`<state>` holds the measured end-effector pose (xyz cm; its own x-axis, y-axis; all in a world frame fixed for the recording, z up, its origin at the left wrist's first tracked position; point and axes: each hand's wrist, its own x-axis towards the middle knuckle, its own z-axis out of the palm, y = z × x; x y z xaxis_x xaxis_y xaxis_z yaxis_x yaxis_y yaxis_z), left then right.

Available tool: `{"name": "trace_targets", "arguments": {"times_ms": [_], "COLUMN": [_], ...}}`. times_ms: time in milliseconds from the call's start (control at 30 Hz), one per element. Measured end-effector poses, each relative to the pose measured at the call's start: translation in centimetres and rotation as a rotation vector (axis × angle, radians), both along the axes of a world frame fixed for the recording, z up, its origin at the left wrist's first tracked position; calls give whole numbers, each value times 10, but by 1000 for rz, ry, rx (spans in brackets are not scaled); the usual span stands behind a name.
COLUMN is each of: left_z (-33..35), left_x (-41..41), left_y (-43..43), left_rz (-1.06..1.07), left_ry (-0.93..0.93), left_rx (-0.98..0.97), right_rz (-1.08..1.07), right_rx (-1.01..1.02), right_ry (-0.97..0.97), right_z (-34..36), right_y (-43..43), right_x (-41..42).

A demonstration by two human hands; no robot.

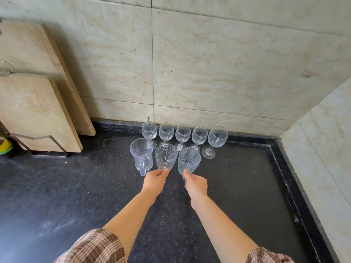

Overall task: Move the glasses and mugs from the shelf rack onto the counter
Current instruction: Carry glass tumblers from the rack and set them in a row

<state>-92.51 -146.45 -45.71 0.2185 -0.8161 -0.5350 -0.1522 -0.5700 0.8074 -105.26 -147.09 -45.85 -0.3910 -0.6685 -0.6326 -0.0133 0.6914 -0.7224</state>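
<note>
Several clear wine glasses [183, 134] stand in a row against the wall on the black counter [76, 186]. In front of them stand three glass mugs. The left mug [142, 154] has its handle towards me and no hand on it. My left hand [154, 182] pinches the handle of the middle, grid-patterned mug [165, 156]. My right hand [195, 185] grips the handle of the right, frosted striped mug [189, 160], which tilts slightly. No shelf rack is in view.
Two wooden cutting boards [36, 103] lean in a metal holder [47, 150] at the left. A yellow-green object [5, 146] sits at the far left edge. Marble walls [218, 73] close the counter at the back and right.
</note>
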Motion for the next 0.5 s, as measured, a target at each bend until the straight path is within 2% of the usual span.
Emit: {"name": "trace_targets", "arguments": {"times_ms": [267, 400, 500], "left_z": [31, 47, 54], "left_x": [26, 63, 103], "left_y": [29, 60, 102], "left_rz": [-111, -81, -55], "left_ry": [-170, -284, -417], "left_rx": [-71, -120, -167], "right_rz": [5, 192, 417], "right_rx": [-158, -272, -324], "right_ry": [270, 322, 327], "right_z": [30, 44, 50], "right_y": [14, 35, 64], "right_x": [16, 43, 80]}}
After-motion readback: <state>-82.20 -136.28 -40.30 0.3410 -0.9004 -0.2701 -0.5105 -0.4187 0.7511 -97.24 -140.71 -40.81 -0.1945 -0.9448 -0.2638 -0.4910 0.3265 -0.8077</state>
